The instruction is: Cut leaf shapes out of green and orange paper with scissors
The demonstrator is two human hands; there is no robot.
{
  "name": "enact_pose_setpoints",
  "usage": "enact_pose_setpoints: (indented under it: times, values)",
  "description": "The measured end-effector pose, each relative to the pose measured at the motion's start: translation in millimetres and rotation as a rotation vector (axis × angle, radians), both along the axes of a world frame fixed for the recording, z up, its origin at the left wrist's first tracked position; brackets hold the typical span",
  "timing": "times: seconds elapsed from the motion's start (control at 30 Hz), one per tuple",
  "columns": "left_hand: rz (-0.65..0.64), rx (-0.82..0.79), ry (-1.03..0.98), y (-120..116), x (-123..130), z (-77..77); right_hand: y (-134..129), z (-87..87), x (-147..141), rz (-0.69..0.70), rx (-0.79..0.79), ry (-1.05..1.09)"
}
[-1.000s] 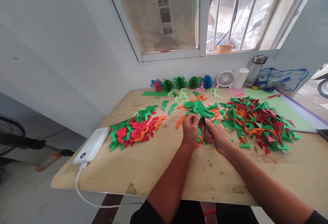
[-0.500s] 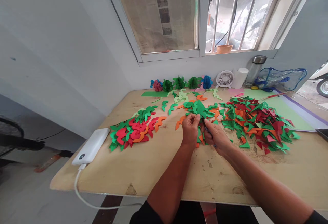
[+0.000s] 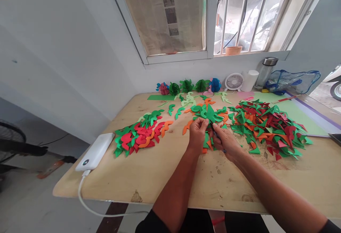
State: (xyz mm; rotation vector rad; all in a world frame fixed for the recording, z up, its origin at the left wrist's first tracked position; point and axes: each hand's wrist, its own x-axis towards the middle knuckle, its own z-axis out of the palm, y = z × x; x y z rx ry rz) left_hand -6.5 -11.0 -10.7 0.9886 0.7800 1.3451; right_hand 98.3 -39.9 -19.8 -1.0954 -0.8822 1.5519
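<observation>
Left hand (image 3: 197, 133): you pinch green paper (image 3: 210, 113)
Right hand (image 3: 224, 141): you grip scissors (image 3: 212, 125), partly hidden
Cut shapes (image 3: 141, 137): heaped left of your hands
Held paper: looks only part-cut

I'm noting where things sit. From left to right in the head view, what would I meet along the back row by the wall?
Pink-and-blue paper ball, first green paper ball, second green paper ball, third green paper ball, blue paper ball, small white fan, white cylinder, steel-lidded bottle, clear bag.
</observation>
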Motion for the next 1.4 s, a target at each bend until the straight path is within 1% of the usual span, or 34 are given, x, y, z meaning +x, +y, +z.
enact_pose_setpoints:
  times: [0.2, 0.4, 0.63, 0.83, 1.07, 1.23, 1.4]
  values:
    - [-0.032, -0.007, 0.013, 2, -2, -0.7, 1, -1.0, 1, 0.012, 0.012, -0.006]
    - [0.015, 0.011, 0.042, 5, -1, -6.9, 1, 0.0, 2, 0.021, 0.012, -0.013]
    - [0.033, -0.010, 0.050, 7, -2, -10.5, 1, -2.2, 2, 0.021, 0.002, -0.014]
    - [-0.019, -0.015, 0.080, 9, -7, -10.7, 1, -1.0, 2, 0.036, 0.011, -0.027]
    - [-0.028, -0.031, 0.052, 10, -9, -9.5, 1, -0.7, 2, 0.037, 0.014, -0.040]
    - [0.001, -0.052, 0.029, 11, -8, -11.1, 2, -3.2, 2, 0.042, 0.017, -0.039]
    - [0.042, -0.032, 0.028, 10, -7, -12.9, 1, -3.8, 2, 0.048, 0.010, -0.032]
